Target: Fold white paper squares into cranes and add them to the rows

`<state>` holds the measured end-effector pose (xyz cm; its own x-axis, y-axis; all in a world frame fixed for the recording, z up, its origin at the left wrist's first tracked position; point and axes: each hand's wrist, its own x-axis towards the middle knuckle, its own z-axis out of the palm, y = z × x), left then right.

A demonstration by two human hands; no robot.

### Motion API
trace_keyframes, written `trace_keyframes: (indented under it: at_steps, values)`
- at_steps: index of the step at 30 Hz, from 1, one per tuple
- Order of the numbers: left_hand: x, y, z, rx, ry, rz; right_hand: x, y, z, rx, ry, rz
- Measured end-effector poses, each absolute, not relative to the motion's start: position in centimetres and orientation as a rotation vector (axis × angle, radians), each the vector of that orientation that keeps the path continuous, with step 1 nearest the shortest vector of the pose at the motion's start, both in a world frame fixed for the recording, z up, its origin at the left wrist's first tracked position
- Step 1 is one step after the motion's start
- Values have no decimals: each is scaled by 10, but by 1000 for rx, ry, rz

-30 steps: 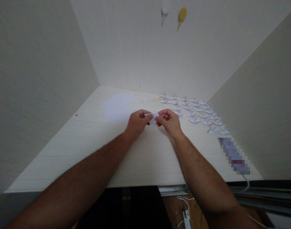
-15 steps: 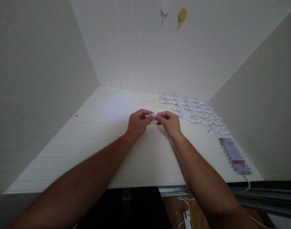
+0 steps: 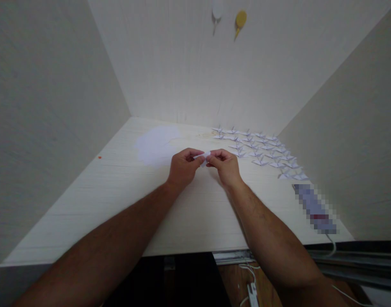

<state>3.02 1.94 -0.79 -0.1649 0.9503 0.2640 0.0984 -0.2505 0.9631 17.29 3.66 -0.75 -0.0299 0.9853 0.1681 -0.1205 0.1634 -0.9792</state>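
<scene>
Both my hands meet over the middle of a pale wooden table (image 3: 189, 213). Between them is a small folded piece of white paper (image 3: 204, 156). My left hand (image 3: 182, 165) pinches its left end with closed fingers, and my right hand (image 3: 225, 165) pinches its right end the same way. Most of the paper is hidden by my fingertips. A stack of white paper sheets (image 3: 155, 145) lies just beyond my left hand. Several small folded paper cranes (image 3: 262, 150) are lined up in rows to the right of my right hand.
A blurred-out flat object (image 3: 314, 208) with a white cable lies near the table's right front corner. Walls close the table in on the left, back and right. Two hooks, one white (image 3: 216, 12) and one yellow (image 3: 240, 19), hang on the back wall. A small red dot (image 3: 100, 157) marks the table's left edge.
My hands have drawn closer together on the paper, so less of it shows between my fingers. The view has shifted slightly.
</scene>
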Motion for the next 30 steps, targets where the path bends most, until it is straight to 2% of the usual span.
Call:
trace_keyframes:
  at_steps: [30]
  values:
    - [30,17,-3,1405,1292,1510,171,33,-1,-1028,-1271,1135]
